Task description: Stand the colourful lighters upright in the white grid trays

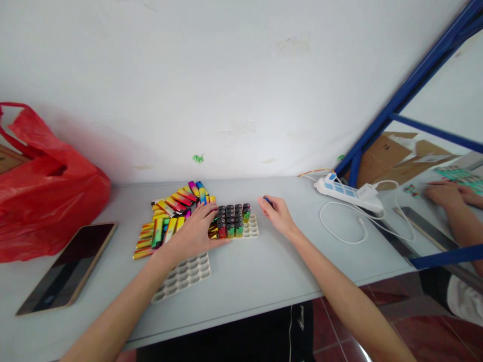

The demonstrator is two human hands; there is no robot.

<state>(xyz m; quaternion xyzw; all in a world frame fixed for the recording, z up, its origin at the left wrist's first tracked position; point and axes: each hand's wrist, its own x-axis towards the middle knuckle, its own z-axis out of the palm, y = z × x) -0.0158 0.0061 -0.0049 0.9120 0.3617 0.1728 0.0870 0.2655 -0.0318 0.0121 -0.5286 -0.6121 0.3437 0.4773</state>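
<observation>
Black-topped lighters [231, 218] with coloured bodies stand upright in rows in a pale tray [253, 227] with oval holes. My left hand [198, 229] lies over the tray's left side, thumb along the front edge and fingers stretched toward the back. Gold foil-like lighters show partly between its thumb and fingers. To the right of the tray, my right hand [278, 213] is closed around a small dark blue thing [268, 201], seemingly a lighter, mostly hidden by the fingers. Left of the tray lies a heap of shiny multicoloured lighters [175, 203].
A second pale tray [184, 276] sits under my left forearm. At left are a phone [66, 269] and a red plastic bag [49, 186]. A white power strip [349, 193] with cables lies at right, beside a blue metal frame [377, 128]. Another person's hands [449, 193] are beyond it.
</observation>
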